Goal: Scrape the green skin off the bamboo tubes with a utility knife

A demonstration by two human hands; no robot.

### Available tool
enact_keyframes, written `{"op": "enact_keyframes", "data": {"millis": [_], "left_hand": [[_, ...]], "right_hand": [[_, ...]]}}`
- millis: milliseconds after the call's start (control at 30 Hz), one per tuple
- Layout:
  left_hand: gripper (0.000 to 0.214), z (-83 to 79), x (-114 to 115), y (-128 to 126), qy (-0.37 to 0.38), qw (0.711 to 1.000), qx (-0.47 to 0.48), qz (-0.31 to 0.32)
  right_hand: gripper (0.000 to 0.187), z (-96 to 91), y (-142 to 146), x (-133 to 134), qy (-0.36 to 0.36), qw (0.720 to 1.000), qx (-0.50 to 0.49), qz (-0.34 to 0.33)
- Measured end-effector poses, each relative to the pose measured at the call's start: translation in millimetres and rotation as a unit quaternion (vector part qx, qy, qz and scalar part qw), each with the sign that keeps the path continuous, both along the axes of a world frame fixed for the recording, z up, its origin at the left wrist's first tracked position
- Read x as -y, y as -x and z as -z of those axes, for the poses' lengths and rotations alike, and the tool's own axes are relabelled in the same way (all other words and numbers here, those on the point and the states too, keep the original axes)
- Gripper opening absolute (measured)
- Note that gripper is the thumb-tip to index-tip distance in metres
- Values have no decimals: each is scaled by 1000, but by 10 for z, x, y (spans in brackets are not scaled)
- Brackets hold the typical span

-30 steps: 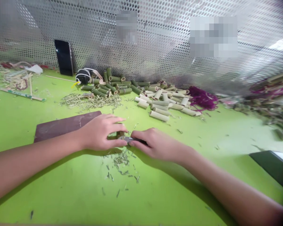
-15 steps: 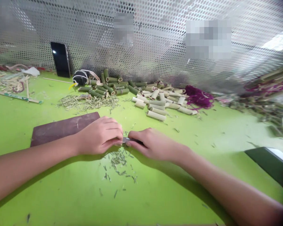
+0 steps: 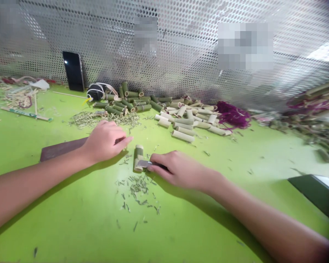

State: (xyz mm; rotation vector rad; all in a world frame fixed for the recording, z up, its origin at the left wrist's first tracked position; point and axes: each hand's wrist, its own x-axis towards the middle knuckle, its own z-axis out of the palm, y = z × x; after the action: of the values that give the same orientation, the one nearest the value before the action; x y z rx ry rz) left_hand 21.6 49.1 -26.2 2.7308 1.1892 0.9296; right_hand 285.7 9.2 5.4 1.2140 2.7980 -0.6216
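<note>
A short bamboo tube piece lies on the green table in front of me. My right hand is closed round a small knife whose blade rests against the tube's near end. A little to the left, my left hand hovers over a brown board, fingers loosely curled, holding nothing that I can see. Thin green shavings lie scattered just below the tube.
Piles of dark green bamboo pieces and pale peeled bamboo pieces lie at the back, beside magenta fibres and a heap of shavings. A phone leans on the perforated metal wall. A dark box sits at right.
My left hand has let go of the bamboo tube and drawn back to the left. The tube is now uncovered on the table, and the right hand has kept the knife against it.
</note>
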Motion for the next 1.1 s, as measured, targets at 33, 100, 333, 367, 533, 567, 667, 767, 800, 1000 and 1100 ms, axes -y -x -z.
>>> {"op": "enact_keyframes", "data": {"millis": [33,100,333,367,533,567,667,767,800,1000,1100], "left_hand": [[40,-2,-11,9,-2,1000,-2,-11],[26,-23,6,8,32,999,13,1],[56,-91,187,-50,231,965,-14,123],[65,-86,196,-61,239,962,-18,128],[66,-41,181,-120,253,957,-36,135],[66,-32,174,-128,245,960,-36,133],[72,-11,158,-140,222,967,-29,121],[73,-4,157,-146,211,969,-24,123],[71,-6,158,-148,209,969,-24,127],[63,-20,174,-170,190,972,-24,137],[61,-19,178,-181,179,973,-22,142]], "right_hand": [[44,-1,0,-1,-1,1000,3,-1],[43,-1,2,-1,-1,1000,7,0],[39,-26,15,15,4,1000,0,2],[39,-34,16,17,2,1000,-1,0],[36,-44,8,18,-11,1000,0,-13],[36,-35,3,19,-18,1000,2,-15],[34,-1,-8,26,-74,997,7,-10],[33,25,2,34,-131,991,10,25],[33,30,11,35,-136,990,9,36],[34,57,83,23,-143,988,18,48],[33,67,97,16,-148,988,24,43]]}}
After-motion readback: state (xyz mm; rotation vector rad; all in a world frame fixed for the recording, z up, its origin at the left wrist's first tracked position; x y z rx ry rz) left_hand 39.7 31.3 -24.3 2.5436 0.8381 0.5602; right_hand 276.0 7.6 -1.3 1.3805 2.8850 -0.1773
